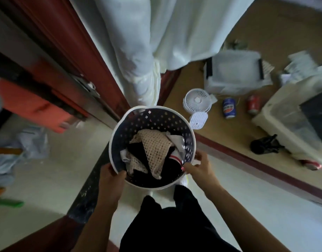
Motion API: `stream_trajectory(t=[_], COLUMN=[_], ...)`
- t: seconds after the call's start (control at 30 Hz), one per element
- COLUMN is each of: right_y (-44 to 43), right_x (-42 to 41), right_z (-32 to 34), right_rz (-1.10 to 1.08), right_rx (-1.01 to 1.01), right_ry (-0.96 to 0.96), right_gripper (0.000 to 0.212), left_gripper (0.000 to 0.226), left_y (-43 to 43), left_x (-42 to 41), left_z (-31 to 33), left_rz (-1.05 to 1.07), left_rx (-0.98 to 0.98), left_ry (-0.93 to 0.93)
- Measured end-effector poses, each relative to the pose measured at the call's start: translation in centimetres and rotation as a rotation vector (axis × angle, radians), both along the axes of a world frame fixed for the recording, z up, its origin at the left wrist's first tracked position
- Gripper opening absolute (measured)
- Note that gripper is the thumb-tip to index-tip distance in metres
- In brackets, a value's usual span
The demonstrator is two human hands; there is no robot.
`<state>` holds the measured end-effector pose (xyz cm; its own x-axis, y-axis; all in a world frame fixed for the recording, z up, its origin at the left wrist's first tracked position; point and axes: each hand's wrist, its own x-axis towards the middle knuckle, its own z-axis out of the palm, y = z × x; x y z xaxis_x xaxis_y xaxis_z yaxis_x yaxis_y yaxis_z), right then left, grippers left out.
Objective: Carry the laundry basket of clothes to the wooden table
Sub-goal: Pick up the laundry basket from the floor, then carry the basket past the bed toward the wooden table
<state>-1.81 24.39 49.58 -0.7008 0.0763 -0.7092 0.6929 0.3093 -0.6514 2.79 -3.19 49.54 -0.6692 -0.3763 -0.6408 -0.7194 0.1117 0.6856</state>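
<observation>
Light is dim and flat in my view; the brightest area is the white curtain [167,33] at the far centre, where daylight comes through. Shadows are soft. The inside of the laundry basket [152,122] I hold reads dark. Motion blur smears the left and right edges. Wide-angle distortion bends the door frame [69,57].

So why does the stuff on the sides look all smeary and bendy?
In the head view, the edges blur from motion: the orange shape at left and the clear plastic boxes at right smear, while the round white perforated laundry basket and both hands, left hand and right hand, stay fairly sharp. The wide-angle lens curves the red wooden frame.
</observation>
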Motion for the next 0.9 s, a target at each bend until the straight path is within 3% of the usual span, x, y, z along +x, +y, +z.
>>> stream_trajectory(t=[0.07,0.1,0.17,0.2,0.4,0.5,0.7,0.9], right_y=[-0.4,-0.6,-1.1,-1.3,-0.7,1.6,8.4,15.5], right_x=[0.9,1.4,2.9,3.8,12.5,17.7,29.3,41.8], right_z=[2.3,3.2,4.8,5.1,6.9,9.8,14.8,14.1], right_rz=[-0.019,-0.031,-0.090,-0.131,-0.470,-0.696,-1.146,-1.457], right_rx=[-0.056,-0.077,-0.108,-0.109,0.021,0.073,-0.020,0.062], right_ry=[0.058,0.094,0.186,0.227,0.345,0.447,0.647,0.723], right_gripper=[0.091,0.083,0.056,0.055,0.082,0.078,0.083,0.083], left_gripper=[0.017,0.009,0.018,0.022,0.029,0.034,0.028,0.026], left_y=[-0.5,-0.6,-0.5,-0.6,2.9,7.8,20.0,34.4], left_x=[-0.4,-0.7,-1.3,-1.6,-2.0,-0.6,4.6,13.6], left_z=[2.6,3.7,5.4,5.7,6.8,8.8,12.8,15.0], left_rz=[-0.044,-0.069,-0.103,-0.137,-0.451,-0.621,-0.982,-1.241], left_rx=[-0.024,-0.047,-0.075,-0.075,0.036,0.117,0.212,0.268], left_ry=[0.073,0.121,0.228,0.256,0.304,0.327,0.353,0.411])
